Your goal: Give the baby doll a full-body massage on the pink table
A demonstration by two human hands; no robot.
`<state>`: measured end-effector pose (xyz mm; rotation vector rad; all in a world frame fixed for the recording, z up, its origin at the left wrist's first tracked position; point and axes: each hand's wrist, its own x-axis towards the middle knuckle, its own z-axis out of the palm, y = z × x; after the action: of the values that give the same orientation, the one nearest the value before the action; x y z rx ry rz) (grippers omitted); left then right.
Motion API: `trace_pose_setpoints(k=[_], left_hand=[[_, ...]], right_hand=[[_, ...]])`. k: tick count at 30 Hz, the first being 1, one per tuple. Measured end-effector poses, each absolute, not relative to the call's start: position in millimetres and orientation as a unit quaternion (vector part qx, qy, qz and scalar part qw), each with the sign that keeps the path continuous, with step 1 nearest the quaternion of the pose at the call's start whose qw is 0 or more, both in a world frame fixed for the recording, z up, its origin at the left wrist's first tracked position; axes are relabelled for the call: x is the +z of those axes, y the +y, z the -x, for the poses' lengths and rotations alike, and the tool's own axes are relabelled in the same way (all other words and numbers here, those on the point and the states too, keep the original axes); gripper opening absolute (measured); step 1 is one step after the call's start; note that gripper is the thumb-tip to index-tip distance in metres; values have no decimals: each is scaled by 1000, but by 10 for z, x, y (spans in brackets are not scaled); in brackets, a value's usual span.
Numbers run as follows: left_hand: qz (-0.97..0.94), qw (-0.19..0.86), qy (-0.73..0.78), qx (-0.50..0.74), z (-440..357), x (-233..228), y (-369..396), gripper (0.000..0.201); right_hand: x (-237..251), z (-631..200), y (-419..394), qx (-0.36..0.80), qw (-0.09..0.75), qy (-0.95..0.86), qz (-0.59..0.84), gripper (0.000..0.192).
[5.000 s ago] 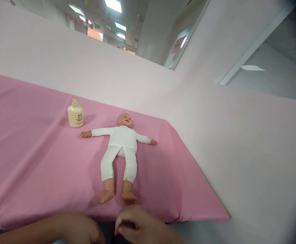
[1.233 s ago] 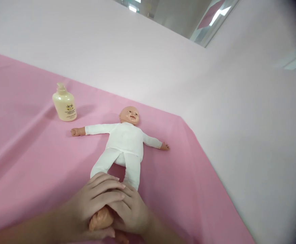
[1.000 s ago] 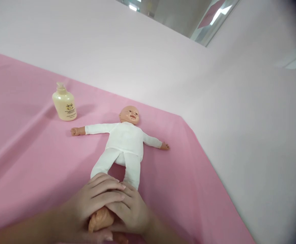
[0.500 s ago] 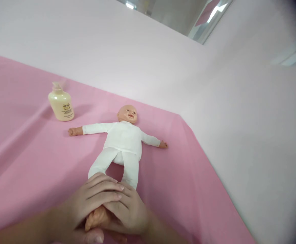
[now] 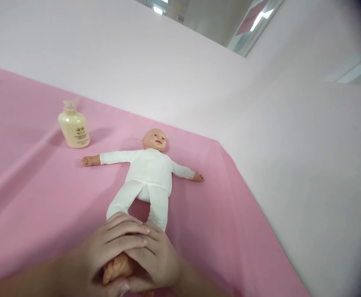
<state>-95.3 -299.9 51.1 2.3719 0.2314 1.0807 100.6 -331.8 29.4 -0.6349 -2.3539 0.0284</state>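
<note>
A baby doll [image 5: 148, 171] in a white suit lies on its back on the pink cloth [image 5: 28, 194], arms spread, head towards the wall. My left hand [image 5: 106, 251] and my right hand [image 5: 158, 260] are both wrapped around the doll's bare feet at the near end, fingers overlapping. One foot [image 5: 117, 268] shows between my palms; the other is hidden under my right hand. A cream lotion bottle [image 5: 73, 128] with a pump top stands upright beyond the doll's outstretched arm.
Pale pink walls meet behind and to the right of the surface. The cloth's right edge [image 5: 255, 231] runs diagonally towards me along the right wall. A window strip [image 5: 205, 20] shows at the top.
Five seconds ago my hands were below the doll's feet, holding nothing; now both clasp the feet. Over the last second my grip is unchanged and the view drifts slightly.
</note>
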Motion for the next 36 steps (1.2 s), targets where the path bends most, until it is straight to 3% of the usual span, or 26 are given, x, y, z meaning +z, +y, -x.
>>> trace_pose_setpoints(k=[16, 23, 26, 31, 36], left_hand=[[-888, 236, 80, 388, 970, 452, -2992, 47], [-885, 244, 75, 390, 969, 466, -2987, 52], [-883, 244, 78, 393, 966, 477, -2984, 51], [-885, 245, 73, 388, 977, 464, -2987, 52], [-888, 241, 76, 385, 980, 464, -2991, 52]], right_hand=[[334, -973, -3314, 13, 367, -900, 236, 49], [358, -939, -3289, 6, 412, -882, 227, 34], [379, -933, -3285, 9, 407, -886, 222, 39], [355, -942, -3297, 4, 397, -887, 237, 27], [352, -946, -3298, 2, 392, -888, 239, 27]])
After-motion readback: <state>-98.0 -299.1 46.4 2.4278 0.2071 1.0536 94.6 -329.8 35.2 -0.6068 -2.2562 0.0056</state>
